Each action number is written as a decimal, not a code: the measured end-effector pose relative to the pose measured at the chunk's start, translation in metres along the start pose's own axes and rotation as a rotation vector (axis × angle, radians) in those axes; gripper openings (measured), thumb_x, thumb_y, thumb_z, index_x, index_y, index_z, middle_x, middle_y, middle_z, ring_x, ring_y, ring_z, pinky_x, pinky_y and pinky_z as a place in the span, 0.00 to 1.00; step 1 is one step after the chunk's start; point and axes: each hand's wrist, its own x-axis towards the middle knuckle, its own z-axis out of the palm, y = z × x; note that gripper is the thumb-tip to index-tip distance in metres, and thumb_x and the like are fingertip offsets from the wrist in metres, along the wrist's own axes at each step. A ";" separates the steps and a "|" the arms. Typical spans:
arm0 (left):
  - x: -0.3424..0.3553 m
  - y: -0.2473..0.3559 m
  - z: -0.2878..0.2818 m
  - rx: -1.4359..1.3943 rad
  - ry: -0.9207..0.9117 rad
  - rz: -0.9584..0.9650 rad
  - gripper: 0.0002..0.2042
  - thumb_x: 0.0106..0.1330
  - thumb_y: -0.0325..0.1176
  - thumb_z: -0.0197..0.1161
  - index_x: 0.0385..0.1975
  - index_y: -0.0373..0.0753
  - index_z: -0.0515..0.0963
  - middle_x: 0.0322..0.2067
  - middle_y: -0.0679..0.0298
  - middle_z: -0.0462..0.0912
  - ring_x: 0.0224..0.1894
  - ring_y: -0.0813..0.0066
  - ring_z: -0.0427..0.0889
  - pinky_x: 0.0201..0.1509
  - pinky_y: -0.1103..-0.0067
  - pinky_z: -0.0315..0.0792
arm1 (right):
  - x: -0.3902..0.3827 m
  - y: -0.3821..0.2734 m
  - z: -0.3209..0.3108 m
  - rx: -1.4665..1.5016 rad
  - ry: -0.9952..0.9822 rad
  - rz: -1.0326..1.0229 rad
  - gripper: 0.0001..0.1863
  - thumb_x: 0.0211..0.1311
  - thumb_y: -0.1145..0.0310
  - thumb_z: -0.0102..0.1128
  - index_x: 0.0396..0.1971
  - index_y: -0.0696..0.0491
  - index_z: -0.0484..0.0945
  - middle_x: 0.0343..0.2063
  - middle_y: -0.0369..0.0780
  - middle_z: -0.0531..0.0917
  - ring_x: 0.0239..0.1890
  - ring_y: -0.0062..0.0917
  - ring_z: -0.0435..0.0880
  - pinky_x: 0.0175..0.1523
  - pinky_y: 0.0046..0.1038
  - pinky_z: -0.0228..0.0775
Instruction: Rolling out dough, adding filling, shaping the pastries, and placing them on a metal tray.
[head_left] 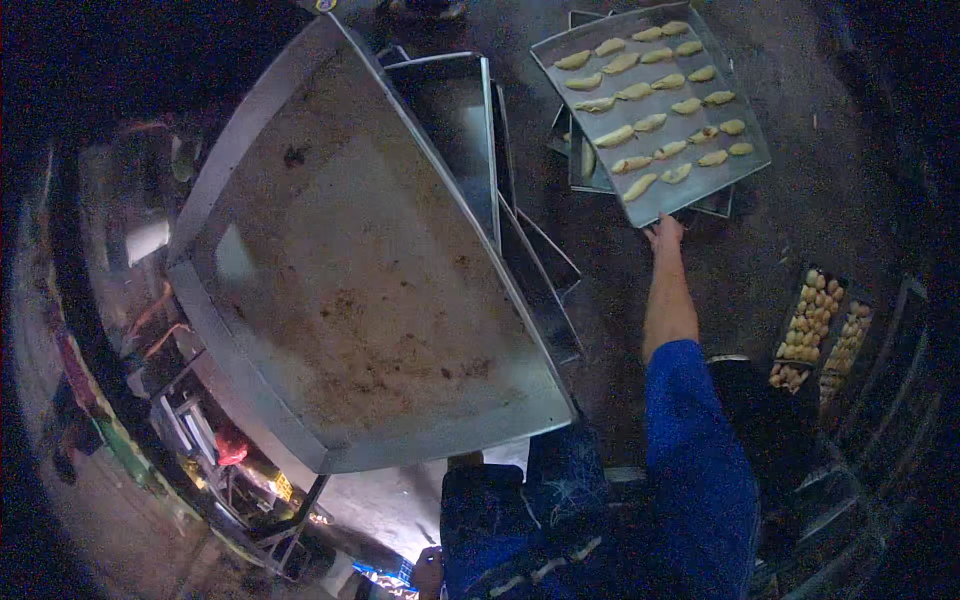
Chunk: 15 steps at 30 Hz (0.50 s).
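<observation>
My right hand [664,233], at the end of a blue sleeve, grips the near edge of a flat metal baking tray [658,88]. Rows of several pale, elongated raw dough rolls [668,150] lie on this tray, which is turned at an angle above other trays. To the left, a large rimmed metal table top or tray [380,270] is smeared and specked with brown residue. A dark blue sleeve and a bit of what looks like my left wrist [465,460] show at its near rim. The fingers of that hand are hidden.
More metal trays [592,180] lie under the dough tray. Dark deep pans [455,110] are stacked beside the large table top. At right, long containers hold rows of egg-shaped pale things [815,310]. A red item [230,446] sits among clutter at lower left.
</observation>
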 end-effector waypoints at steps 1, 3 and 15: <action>0.004 -0.003 0.003 0.026 0.002 0.028 0.13 0.68 0.36 0.52 0.43 0.34 0.76 0.34 0.58 0.82 0.33 0.69 0.81 0.37 0.75 0.76 | -0.003 -0.003 -0.010 -0.004 -0.007 -0.006 0.09 0.57 0.72 0.57 0.37 0.58 0.78 0.31 0.43 0.81 0.29 0.31 0.82 0.32 0.34 0.76; 0.013 -0.010 0.007 0.103 0.011 0.125 0.13 0.68 0.37 0.52 0.43 0.34 0.77 0.34 0.58 0.82 0.33 0.68 0.81 0.37 0.75 0.76 | -0.019 -0.007 -0.030 -0.239 -0.298 -0.085 0.06 0.60 0.69 0.56 0.24 0.51 0.76 0.19 0.35 0.76 0.15 0.23 0.74 0.17 0.25 0.64; -0.075 0.085 -0.084 -0.098 0.817 0.241 0.13 0.65 0.37 0.56 0.35 0.31 0.78 0.30 0.48 0.82 0.34 0.52 0.81 0.40 0.65 0.73 | -0.307 -0.108 -0.164 -0.516 -0.431 -0.636 0.10 0.64 0.66 0.52 0.35 0.55 0.80 0.31 0.37 0.83 0.31 0.21 0.79 0.31 0.24 0.67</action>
